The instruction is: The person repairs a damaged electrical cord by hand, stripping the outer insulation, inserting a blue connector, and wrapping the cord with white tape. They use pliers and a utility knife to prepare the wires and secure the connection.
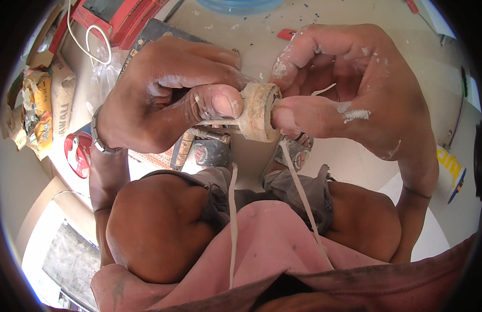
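A small, worn, cream-coloured round fitting is held up between my two hands, above my knees. My left hand pinches its left side between thumb and curled fingers. A thin pale strip sticks out to the left below that thumb. At the fitting's dark open end, my right hand presses with thumb and forefinger; the thumb tip is at the opening and hides part of it. What lies inside cannot be made out. White dried smears mark both hands.
Two pale cords hang over my pink shirt. On the left lie a torn yellow packet, a red round object and a red case. A blue basin stands beyond my hands, and a yellow-and-white container is at the right.
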A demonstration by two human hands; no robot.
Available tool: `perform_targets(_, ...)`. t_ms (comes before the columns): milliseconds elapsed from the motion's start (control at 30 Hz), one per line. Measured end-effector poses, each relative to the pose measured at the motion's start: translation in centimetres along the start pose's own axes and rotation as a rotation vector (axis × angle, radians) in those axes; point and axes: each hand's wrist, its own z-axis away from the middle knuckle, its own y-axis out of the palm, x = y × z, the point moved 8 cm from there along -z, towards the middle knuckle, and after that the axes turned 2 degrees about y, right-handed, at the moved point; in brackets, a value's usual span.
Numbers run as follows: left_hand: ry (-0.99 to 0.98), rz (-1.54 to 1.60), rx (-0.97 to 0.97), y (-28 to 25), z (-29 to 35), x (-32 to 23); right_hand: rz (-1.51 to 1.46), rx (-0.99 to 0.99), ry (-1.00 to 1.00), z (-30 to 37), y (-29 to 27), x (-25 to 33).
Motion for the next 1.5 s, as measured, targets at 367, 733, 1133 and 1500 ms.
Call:
perform_targets(367,-0.14,0.374,0.011,-0.6,-0.6,1.6,-0.157,0.212,-0.574,-1.4,-1.4,0.0)
perform_targets(733,-0.01,0.425,-0.105,0.1,-2.2,0.1,0.274,-0.235,-1.044,1.5,-1.4,1.3)
perform_targets(1133,0.047,0.331,-0.204,0.9,-1.2,-0.6,-0.079,-0.152,-0.643,1.9,-2.4,1.9)
perform_targets(1500,0.018,-0.209,-0.131,0.2,-0.8,-1.7,-0.187,0.194,-0.216,-0.7,-1.5,-0.5)
